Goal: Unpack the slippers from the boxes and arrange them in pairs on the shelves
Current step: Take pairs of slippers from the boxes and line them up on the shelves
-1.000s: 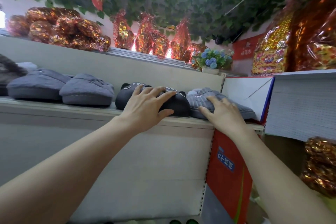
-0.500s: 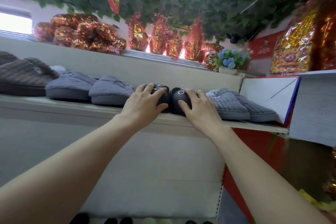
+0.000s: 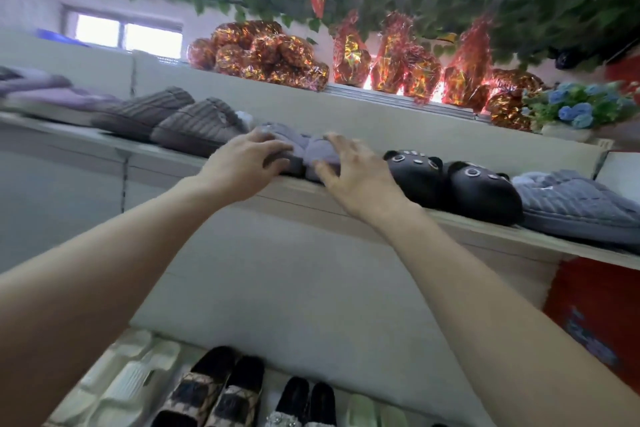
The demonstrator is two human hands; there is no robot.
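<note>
— Where is the pair the person is working on?

— The blue-grey slippers (image 3: 304,152) sit side by side, touching, at the front edge of the upper shelf (image 3: 156,158). The left hand (image 3: 242,163) grasps the left one, fingers laid over its top and thumb against its front. The right hand (image 3: 353,172) is released, its fingers spread flat on the other slipper.

— So this pair is already placed?

— It looks placed and is being squared up, judging by the two hands.

— What else is done?

— At 3 o'clock of that pair stand the black bear-face slippers (image 3: 453,184), then the grey quilted slippers (image 3: 581,208). At 9 o'clock are the brown striped slippers (image 3: 173,118), with a blurred lilac pair (image 3: 45,94) beyond. At 6 o'clock the lower shelf carries white slides (image 3: 128,388), checked slippers (image 3: 214,395), black sequinned slippers (image 3: 304,402) and pale green ones (image 3: 374,412), all in twos.

— And what is left?

— That is hard to judge. The only possible box in view is a blurred red box (image 3: 595,315) at 4 o'clock, and its contents are hidden. At 12 o'clock the foil-wrapped parcels (image 3: 263,59) take no part in the task.
</note>
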